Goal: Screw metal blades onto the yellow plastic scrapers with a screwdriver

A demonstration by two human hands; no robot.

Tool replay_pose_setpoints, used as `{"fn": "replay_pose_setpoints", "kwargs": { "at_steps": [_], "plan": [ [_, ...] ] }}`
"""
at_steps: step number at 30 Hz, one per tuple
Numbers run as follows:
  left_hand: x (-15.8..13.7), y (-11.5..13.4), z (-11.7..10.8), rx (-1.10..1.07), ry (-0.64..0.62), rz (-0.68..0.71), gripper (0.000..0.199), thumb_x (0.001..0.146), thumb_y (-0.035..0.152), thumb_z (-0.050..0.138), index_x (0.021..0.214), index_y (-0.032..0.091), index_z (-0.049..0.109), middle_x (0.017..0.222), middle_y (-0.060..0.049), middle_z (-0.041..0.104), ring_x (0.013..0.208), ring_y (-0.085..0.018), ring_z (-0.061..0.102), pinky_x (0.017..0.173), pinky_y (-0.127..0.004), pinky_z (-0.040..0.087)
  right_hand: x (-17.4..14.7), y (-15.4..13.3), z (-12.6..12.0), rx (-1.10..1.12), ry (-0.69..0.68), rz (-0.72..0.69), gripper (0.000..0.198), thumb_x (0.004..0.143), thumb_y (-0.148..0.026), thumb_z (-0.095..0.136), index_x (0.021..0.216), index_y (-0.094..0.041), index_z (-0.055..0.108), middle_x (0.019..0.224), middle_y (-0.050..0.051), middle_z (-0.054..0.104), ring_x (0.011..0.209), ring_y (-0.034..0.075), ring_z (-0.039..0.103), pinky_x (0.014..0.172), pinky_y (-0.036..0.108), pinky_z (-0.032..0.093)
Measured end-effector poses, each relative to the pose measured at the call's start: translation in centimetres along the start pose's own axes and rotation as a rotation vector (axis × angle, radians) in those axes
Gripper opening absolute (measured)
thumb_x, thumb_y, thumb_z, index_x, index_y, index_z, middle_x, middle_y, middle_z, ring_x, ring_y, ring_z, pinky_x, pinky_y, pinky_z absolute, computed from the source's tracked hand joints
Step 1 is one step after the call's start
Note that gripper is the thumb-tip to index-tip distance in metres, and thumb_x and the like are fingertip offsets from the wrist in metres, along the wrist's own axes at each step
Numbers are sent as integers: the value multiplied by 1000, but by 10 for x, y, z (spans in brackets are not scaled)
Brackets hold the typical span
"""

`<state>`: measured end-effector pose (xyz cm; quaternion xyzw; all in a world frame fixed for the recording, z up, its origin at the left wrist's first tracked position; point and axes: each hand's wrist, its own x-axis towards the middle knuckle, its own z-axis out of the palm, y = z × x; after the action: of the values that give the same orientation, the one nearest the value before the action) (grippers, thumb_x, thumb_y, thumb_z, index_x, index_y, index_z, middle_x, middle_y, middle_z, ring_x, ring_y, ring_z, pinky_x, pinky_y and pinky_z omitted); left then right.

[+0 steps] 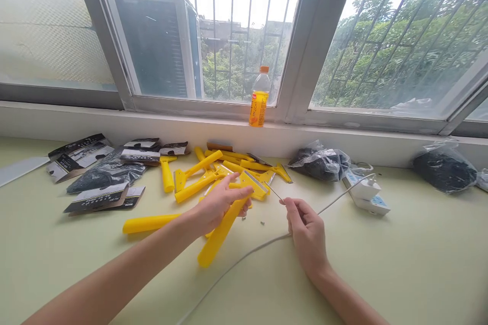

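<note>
Holding by both hands is shown: scraper (pixel 218 241) clasped in left hand's (pixel 224 204) grip, thin rod (pixel 275 192) pinched narrowly by right hand (pixel 308 227).

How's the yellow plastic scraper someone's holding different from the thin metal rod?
The yellow plastic scraper is chunky, while the thin metal rod is skinny. The scraper slants up rightward; the rod, up leftward. Both are held, in the left grip and right grip respectively.
</note>
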<state>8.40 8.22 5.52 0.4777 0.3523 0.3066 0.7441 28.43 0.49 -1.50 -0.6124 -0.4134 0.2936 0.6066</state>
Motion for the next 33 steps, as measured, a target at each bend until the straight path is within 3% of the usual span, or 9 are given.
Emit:
{"fn": "replay_pose_setpoints", "kwargs": {
  "at_steps": [2, 6, 9, 12, 17, 22, 28, 33],
  "plan": [
    [0, -1, 0, 57, 20, 4, 99, 82, 36, 83, 153, 18, 16, 82, -4, 66, 67, -14, 60, 64, -26, 49, -1, 0, 0, 1, -5, -4, 54, 88, -69, 62, 99, -16, 68, 66, -3, 34, 58, 7, 29, 50, 21, 26],
    [-2, -3, -2, 331, 90, 63, 56, 85, 42, 77, 124, 16, 45, 81, -3, 62, 59, -13, 59, 52, -25, 49, -3, -2, 0, -27, -5, -37, 52, 90, -67, 60, 97, -16, 68, 65, -2, 35, 58, 8, 30, 51, 21, 27],
    [-1, -7, -5, 530, 183, 106, 38, 89, 43, 67, 111, 19, 47, 83, 1, 57, 52, -12, 57, 45, -26, 49, -7, -3, 1, -83, -45, -106, 50, 92, -64, 59, 94, -15, 68, 65, -2, 38, 57, 7, 30, 51, 22, 25],
    [2, -12, -11, 639, 163, 82, 27, 89, 38, 62, 102, 19, 48, 91, -1, 58, 51, -10, 55, 44, -26, 48, -10, -2, 2, -141, -140, -201, 46, 95, -59, 57, 89, -14, 68, 65, -1, 42, 57, 7, 30, 53, 22, 25],
    [7, -19, -20, 756, 121, 119, 25, 83, 28, 61, 106, 18, 57, 107, -5, 63, 63, -11, 55, 52, -25, 48, -11, 2, 5, -237, -253, -274, 44, 98, -53, 53, 82, -14, 65, 62, -2, 38, 56, 7, 27, 53, 23, 23],
    [8, -25, -23, 851, 115, 197, 26, 87, 31, 58, 109, 19, 63, 108, -6, 67, 97, -22, 63, 77, -28, 50, -9, 6, 6, -279, -285, -283, 45, 99, -54, 51, 78, -15, 59, 63, -1, 41, 57, 7, 30, 54, 22, 25],
    [6, -25, -19, 871, 86, 93, 30, 90, 38, 51, 113, 21, 57, 90, -5, 63, 63, -17, 55, 55, -27, 42, -8, 5, 6, -289, -321, -276, 44, 100, -55, 51, 80, -16, 60, 64, -1, 45, 59, 8, 31, 56, 22, 26],
    [8, -23, -19, 859, 102, 104, 20, 87, 34, 53, 100, 19, 56, 82, -3, 59, 72, -19, 56, 59, -28, 41, -8, 6, 6, -284, -359, -273, 43, 100, -55, 51, 85, -17, 62, 67, -1, 49, 60, 8, 33, 57, 22, 28]
  ]
}}
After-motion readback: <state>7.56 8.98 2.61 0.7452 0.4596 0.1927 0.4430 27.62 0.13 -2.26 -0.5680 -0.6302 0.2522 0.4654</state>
